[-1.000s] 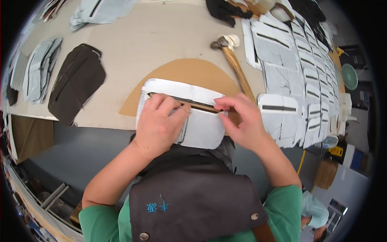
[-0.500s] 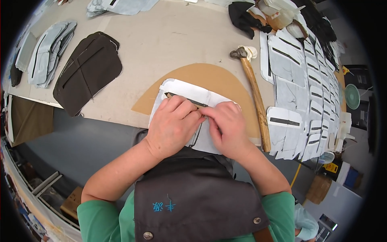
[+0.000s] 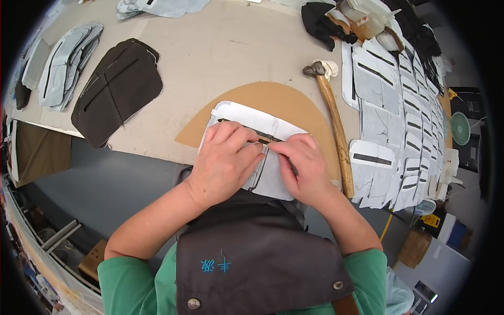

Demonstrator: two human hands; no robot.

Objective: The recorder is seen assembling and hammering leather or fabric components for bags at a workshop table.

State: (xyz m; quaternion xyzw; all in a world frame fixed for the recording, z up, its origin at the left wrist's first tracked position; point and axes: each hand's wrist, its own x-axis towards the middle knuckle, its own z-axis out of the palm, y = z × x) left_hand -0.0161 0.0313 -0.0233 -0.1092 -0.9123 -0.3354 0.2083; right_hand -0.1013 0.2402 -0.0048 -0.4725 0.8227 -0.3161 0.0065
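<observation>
A white-backed fabric panel (image 3: 275,181) with a dark strip (image 3: 239,126) along a slot lies over the near part of a tan semicircular board (image 3: 294,100) at the table's edge. My left hand (image 3: 223,165) rests on the panel, its thumb and fingers pinched at the slot's edge. Across a small gap, my right hand (image 3: 303,167) pinches the same strip with thumb and forefinger, its other fingers curled. A short light-tan stretch shows in the slot between the fingertips. The fingers hide part of the strip.
A wooden-handled hammer (image 3: 336,131) lies right of the board, beside overlapping rows of similar panels (image 3: 373,170). Dark fabric panels (image 3: 118,92) and a stack of pale ones (image 3: 68,65) lie at left. Black cloth (image 3: 318,23) and a plastic container (image 3: 362,21) sit at the far right.
My right hand has moved slightly right, away from my left fingertips. More of the slot and strip now shows between the hands.
</observation>
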